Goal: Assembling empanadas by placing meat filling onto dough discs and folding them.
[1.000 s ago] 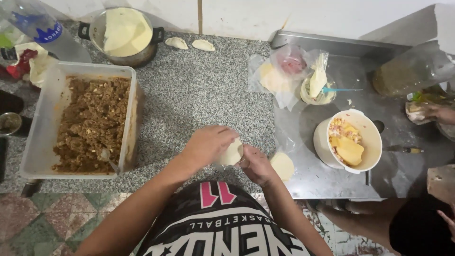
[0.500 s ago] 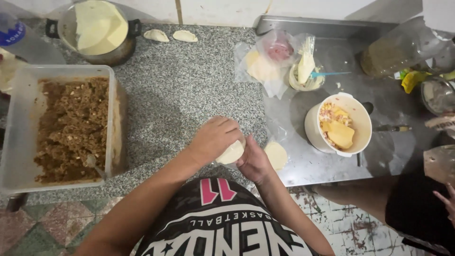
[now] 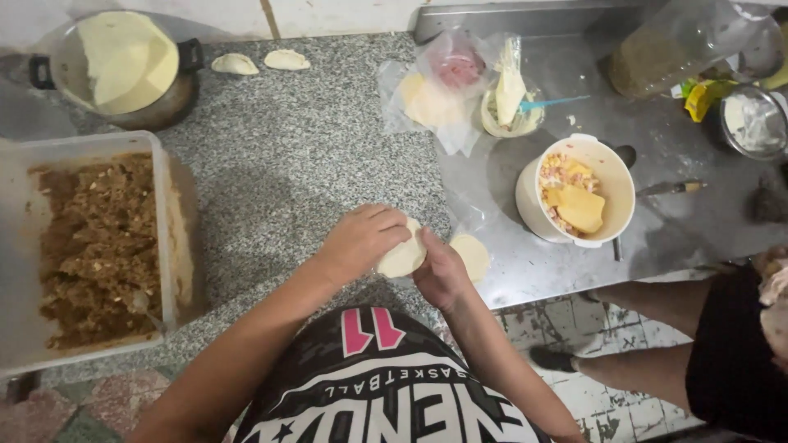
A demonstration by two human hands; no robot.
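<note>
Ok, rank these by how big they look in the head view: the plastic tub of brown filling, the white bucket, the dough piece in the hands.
1. Plastic tub of brown filling, clearly largest.
2. White bucket.
3. Dough piece, smallest, partly hidden between the left hand and right hand.

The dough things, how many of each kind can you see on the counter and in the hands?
Folded, filled pastries by the pot: 2
Flat dough disc lying on the counter: 1
Dough piece held between the left hand and right hand: 1
Total: 4
</note>
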